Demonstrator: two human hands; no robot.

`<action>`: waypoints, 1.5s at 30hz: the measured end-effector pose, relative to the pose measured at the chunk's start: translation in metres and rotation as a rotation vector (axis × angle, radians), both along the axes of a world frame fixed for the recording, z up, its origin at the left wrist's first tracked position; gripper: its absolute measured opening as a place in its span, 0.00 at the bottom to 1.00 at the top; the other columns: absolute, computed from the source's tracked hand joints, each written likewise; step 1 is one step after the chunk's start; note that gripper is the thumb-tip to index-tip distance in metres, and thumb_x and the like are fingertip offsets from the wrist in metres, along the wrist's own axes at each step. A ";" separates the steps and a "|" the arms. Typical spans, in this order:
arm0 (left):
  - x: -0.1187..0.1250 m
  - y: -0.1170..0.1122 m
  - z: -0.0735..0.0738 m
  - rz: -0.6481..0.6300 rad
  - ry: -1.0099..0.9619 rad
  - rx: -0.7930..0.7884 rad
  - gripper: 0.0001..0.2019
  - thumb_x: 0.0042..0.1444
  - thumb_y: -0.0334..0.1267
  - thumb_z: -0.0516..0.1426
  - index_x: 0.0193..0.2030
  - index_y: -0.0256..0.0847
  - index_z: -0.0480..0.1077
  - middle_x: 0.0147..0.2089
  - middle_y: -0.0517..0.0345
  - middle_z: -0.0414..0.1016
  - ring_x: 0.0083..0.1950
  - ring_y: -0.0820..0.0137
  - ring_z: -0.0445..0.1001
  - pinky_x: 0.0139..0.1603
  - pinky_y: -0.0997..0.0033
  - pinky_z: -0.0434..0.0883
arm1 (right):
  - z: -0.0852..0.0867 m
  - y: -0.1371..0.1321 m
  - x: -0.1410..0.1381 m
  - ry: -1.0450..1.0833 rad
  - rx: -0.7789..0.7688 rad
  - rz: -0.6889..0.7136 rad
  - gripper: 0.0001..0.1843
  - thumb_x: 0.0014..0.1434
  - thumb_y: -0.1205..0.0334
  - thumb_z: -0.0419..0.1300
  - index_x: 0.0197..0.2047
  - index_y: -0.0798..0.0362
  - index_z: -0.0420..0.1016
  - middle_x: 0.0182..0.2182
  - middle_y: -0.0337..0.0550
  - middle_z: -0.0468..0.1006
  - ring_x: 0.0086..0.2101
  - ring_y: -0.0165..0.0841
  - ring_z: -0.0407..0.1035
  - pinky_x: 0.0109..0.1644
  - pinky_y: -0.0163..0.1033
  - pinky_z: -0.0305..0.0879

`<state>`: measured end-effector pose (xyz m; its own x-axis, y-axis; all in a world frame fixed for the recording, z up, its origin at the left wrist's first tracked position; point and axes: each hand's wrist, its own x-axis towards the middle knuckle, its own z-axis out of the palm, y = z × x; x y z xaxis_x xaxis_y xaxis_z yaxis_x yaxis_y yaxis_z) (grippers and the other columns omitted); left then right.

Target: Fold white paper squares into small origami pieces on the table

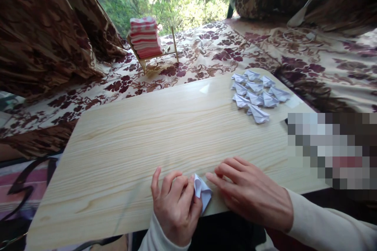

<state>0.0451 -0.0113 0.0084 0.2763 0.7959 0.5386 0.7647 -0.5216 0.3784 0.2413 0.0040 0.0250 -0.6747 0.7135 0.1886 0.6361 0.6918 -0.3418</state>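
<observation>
Head view: left hand (176, 206) pinches folded white paper (206, 197) at hand's three o'clock, long axis twelve-to-six; right hand (250, 192) beside, loosely open, apparently empty.

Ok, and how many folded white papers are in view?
11 visible: ten clustered papers near the far right corner of the tabletop, roughly in rows of two, three, four and one, far to near; one folded paper in the left hand. Overlaps may hide more.

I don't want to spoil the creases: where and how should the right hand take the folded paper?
Probably pinch the folded paper lightly at its right corner, coming from the right: that corner points toward the right hand, uncovered, while the left hand holds the left side.
</observation>
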 end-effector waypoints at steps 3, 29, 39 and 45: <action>0.000 0.000 -0.002 -0.003 -0.019 0.008 0.08 0.54 0.33 0.53 0.33 0.41 0.75 0.29 0.58 0.74 0.41 0.64 0.69 0.60 0.43 0.50 | 0.001 -0.004 -0.002 -0.014 0.030 0.072 0.12 0.60 0.66 0.53 0.48 0.54 0.66 0.31 0.41 0.67 0.32 0.34 0.58 0.36 0.42 0.54; 0.000 0.002 -0.005 -0.025 -0.026 0.001 0.07 0.54 0.35 0.54 0.33 0.41 0.74 0.29 0.58 0.74 0.42 0.63 0.70 0.60 0.43 0.50 | 0.004 -0.026 0.007 0.005 0.054 -0.055 0.12 0.62 0.67 0.49 0.47 0.57 0.68 0.32 0.45 0.69 0.34 0.36 0.60 0.38 0.43 0.57; -0.008 0.001 -0.007 -0.071 -0.005 -0.022 0.10 0.56 0.36 0.52 0.36 0.42 0.75 0.31 0.56 0.73 0.44 0.62 0.69 0.60 0.42 0.48 | 0.010 0.022 -0.011 0.135 -0.015 -0.045 0.08 0.54 0.67 0.59 0.40 0.52 0.74 0.36 0.43 0.71 0.36 0.34 0.60 0.40 0.39 0.56; -0.009 0.003 -0.007 -0.085 -0.032 -0.053 0.11 0.56 0.36 0.51 0.36 0.43 0.75 0.31 0.56 0.73 0.44 0.62 0.68 0.61 0.42 0.48 | 0.006 0.047 -0.026 0.040 -0.069 0.196 0.03 0.56 0.65 0.58 0.34 0.54 0.73 0.36 0.42 0.71 0.36 0.32 0.60 0.40 0.38 0.55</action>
